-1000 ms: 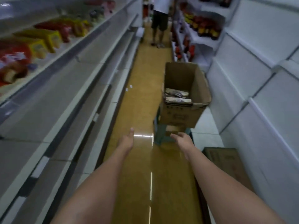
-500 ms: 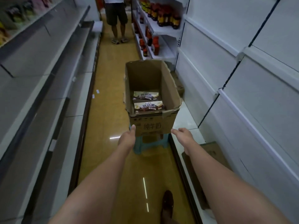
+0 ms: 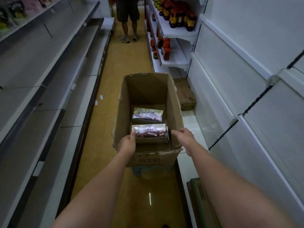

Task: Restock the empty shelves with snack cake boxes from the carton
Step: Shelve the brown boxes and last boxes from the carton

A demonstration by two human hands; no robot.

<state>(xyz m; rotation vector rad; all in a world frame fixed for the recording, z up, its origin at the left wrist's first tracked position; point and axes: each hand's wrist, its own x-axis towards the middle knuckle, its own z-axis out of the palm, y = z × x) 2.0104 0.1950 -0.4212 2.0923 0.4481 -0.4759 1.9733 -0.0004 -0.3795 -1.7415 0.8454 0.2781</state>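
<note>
An open brown carton (image 3: 148, 89) stands in the aisle on a teal stool (image 3: 139, 171). Two snack cake boxes lie inside it, a near one (image 3: 151, 133) and a far one (image 3: 147, 114). My left hand (image 3: 127, 144) is inside the carton at the near box's left end, thumb on its top; the fingers are hidden behind the box. My right hand (image 3: 183, 137) hovers at the carton's right wall, fingers loosely spread, a little apart from the box's right end and holding nothing.
Bare grey shelves (image 3: 49, 66) run along the left, bare white shelves (image 3: 230, 79) along the right. A closed carton (image 3: 185, 94) and flat cardboard (image 3: 199, 199) lie on the right base shelf. A person (image 3: 128, 14) stands farther down the aisle beside shelves of bottles (image 3: 177, 15).
I have walked up to the carton. Both hands moved forward from in front of it into its opening, and my left hand has reached the near box.
</note>
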